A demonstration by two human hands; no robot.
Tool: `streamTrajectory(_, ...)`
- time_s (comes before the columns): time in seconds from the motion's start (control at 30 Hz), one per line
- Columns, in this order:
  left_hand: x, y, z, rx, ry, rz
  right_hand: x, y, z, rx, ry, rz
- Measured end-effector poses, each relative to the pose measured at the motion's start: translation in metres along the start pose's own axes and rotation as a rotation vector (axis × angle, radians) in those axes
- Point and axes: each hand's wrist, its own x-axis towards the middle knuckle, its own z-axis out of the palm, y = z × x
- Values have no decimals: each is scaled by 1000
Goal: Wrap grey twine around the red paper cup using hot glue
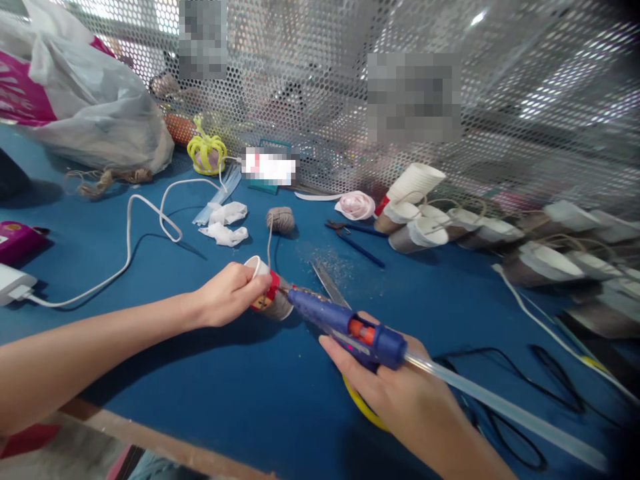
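My left hand [227, 293] grips a paper cup [280, 306], tilted on its side above the table. The cup has a white rim and a red printed band, and grey yarn covers its lower part. A strand runs from it to a small ball of grey yarn [281, 220]. My right hand [395, 393] is closed around a blue glue gun [325, 313], whose tip meets or nearly meets the cup's side. A long clear glue stick [500, 403] sticks out of its back. Scissors [330, 283] with yellow handles lie partly hidden beneath the gun and hand.
Pliers [357, 243] and a pink ribbon roll [356, 205] lie farther back. Several yarn-wrapped cups [419, 233] line the right. A white cable [129, 247] crosses the left, near a plastic bag [100, 113]. Black cord [530, 393] lies at right; a perforated metal screen [325, 80] stands behind.
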Motion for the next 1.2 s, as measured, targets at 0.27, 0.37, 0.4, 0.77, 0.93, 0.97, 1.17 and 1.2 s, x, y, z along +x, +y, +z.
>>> streamTrajectory(0.27,5,-3,4,-126,63,-91,0,-3,2,115,-76,44)
streamTrajectory(0.37,6,-3,4,-202,50,-120,-3,-3,6,143,-31,67)
streamTrajectory(0.4,7,-2,4,-221,51,-135,-4,-3,6,163,-45,70)
streamTrajectory(0.77,11,-3,5,-271,94,-171,-10,-3,13,91,-117,19)
streamTrajectory(0.93,10,1,4,-230,97,-191,-11,-2,15,79,-102,10)
streamTrajectory(0.97,9,1,4,-224,98,-191,-11,-2,15,76,-102,7)
streamTrajectory(1.17,11,-2,5,-207,91,-187,-10,-8,12,-15,-105,-20)
streamTrajectory(1.2,11,-3,5,-205,89,-185,-10,-8,12,-8,-103,-8)
